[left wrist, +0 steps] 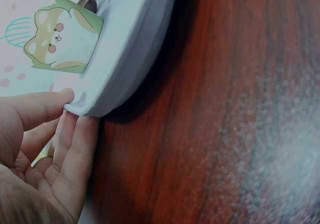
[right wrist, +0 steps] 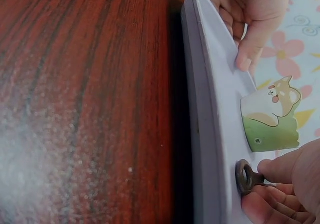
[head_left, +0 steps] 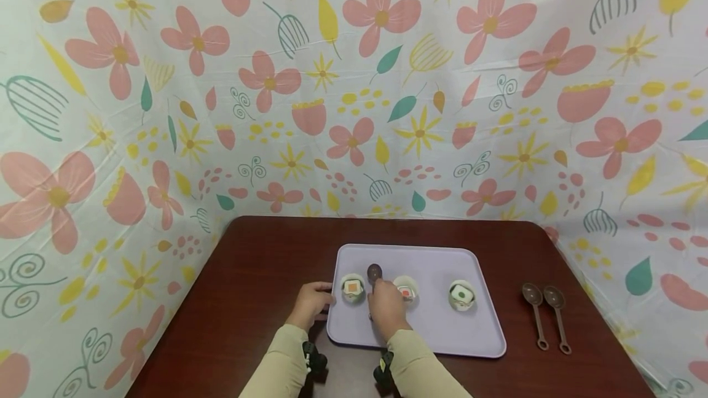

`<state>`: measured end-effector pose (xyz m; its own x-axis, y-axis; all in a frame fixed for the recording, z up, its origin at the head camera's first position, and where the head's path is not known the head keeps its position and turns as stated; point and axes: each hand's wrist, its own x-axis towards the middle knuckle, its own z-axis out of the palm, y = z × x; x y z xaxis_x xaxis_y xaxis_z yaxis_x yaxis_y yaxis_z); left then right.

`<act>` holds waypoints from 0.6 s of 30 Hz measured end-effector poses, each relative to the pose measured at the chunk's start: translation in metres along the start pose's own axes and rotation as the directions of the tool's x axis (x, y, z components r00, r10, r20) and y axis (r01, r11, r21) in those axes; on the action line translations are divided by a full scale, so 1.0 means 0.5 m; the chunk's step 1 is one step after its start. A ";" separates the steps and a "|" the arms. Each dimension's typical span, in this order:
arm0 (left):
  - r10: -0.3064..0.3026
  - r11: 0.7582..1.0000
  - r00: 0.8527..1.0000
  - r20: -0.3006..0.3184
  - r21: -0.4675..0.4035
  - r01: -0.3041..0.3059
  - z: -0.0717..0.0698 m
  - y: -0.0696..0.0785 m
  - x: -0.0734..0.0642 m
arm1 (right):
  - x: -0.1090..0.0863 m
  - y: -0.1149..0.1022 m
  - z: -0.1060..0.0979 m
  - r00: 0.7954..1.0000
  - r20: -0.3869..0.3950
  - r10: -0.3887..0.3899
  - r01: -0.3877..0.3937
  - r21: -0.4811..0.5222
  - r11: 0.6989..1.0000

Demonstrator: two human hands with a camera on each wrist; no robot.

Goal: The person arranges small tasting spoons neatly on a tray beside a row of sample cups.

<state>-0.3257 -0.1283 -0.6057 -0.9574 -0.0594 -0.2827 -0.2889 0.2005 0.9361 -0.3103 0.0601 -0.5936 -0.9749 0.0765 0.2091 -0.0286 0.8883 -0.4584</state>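
Observation:
My left hand point(head_left: 310, 304) grips the left edge of a pale lilac tray point(head_left: 431, 331), thumb on top of the rim and fingers beneath in the left wrist view. My right hand point(head_left: 387, 307), over the tray, pinches a brown measuring spoon by its handle point(right wrist: 245, 177), near the ring end. The spoon's bowl point(head_left: 374, 271) points away from me. Left of it stands a paper cup point(left wrist: 65, 39) printed with a cartoon dog, an orange-marked square point(head_left: 352, 287) inside. A second cup point(head_left: 410, 282), with a red-marked piece, is partly hidden by my right hand.
A third cup point(head_left: 461, 295) with a green-marked piece stands on the tray's right side. Two more brown spoons point(head_left: 533, 295) lie on the dark wooden table point(head_left: 265, 263) to the right of the tray. A flower-patterned curtain point(head_left: 354, 91) hangs behind the table.

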 end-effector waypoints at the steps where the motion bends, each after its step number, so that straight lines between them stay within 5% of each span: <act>1: 0.004 1.000 1.000 0.000 0.003 -0.004 0.000 0.001 0.000 | 0.000 0.000 0.000 1.000 0.001 0.002 -0.002 0.000 1.000; 18: 0.001 0.999 1.000 -0.016 0.040 0.000 0.000 0.005 -0.006 | -0.018 -0.006 -0.032 0.999 -0.035 -0.033 0.035 0.047 0.998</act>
<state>-0.3235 -0.1278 -0.6027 -0.9575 -0.0749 -0.2784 -0.2883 0.2396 0.9271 -0.2980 0.0641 -0.5805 -0.9650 0.0632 0.2544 -0.0726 0.8682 -0.4908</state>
